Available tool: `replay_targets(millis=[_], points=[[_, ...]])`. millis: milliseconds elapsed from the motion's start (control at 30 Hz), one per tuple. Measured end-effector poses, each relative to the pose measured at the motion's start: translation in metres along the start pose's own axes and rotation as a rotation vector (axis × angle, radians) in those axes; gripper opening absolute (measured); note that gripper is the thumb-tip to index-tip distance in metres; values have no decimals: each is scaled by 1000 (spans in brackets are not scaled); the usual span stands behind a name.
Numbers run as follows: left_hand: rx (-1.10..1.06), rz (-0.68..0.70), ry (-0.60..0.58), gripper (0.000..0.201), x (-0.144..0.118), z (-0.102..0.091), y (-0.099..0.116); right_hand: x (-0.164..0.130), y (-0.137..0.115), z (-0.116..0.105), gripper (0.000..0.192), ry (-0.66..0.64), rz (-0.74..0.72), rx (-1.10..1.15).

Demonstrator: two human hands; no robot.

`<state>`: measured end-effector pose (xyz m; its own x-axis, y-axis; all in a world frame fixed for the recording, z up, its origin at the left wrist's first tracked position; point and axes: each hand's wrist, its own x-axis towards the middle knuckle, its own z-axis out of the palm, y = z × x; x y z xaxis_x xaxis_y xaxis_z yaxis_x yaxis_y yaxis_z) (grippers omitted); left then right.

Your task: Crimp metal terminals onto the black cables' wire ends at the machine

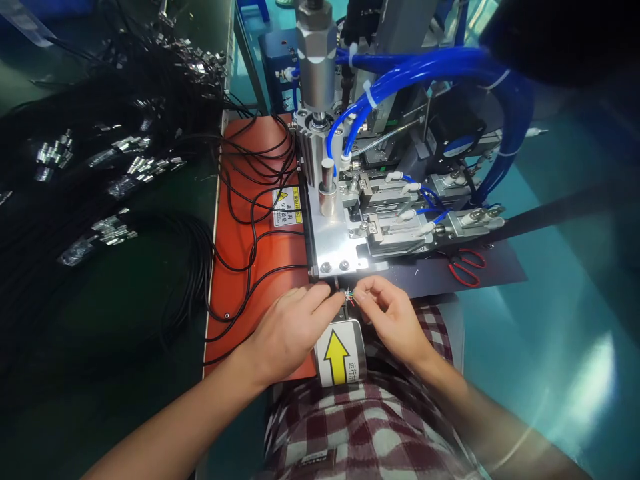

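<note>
Fabric in dark red and white checks [345,420] is nearest my viewpoint, and just past it a white panel with a yellow arrow [337,357] stands by the near right corner of the orange worktop [270,287]. Beyond the panel, close to that same corner, are the coloured wires [349,295], with a hand to either side of them. On my feed the right hand [395,319] has thumb and forefinger closed on them; the left hand [293,327] has its thumb tip right beside them, and I can't tell whether it pinches or only steadies. I read the step as separating and lining up the wire ends; the next move, in my judgement, calls for a light pinch, small turns and strands kept from crossing. They look short, very thin and splayed, with green, red and white showing; what they lead into is hidden from me. Just past them the metal machine [333,250] stands along the worktop's right edge, red-handled scissors [467,268] to its right. Black cables [254,240] loop toward the worktop's far edge, silver-tipped bundles [153,168] lie past its left edge, and blue hoses [425,65] arch over the machine.
</note>
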<state>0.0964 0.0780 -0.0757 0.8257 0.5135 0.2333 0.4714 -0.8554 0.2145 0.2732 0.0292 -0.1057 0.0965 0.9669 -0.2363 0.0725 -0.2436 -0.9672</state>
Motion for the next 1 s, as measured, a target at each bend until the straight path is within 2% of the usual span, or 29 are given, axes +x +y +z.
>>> replay_targets(millis=[267,567,833,1000], points=[[-27,-6,-16,33,-1,1,0,-1,8,5,14,56,-110,-2],[-14,1,-11,31,-1,0,1,-2,9,5,16,28,-47,75],[-7,-5,-18,33,0,-1,1,-1,-1,2,18,-8,84,89],[-26,2,-9,33,-1,-1,1,-3,9,4,14,51,-54,-26]])
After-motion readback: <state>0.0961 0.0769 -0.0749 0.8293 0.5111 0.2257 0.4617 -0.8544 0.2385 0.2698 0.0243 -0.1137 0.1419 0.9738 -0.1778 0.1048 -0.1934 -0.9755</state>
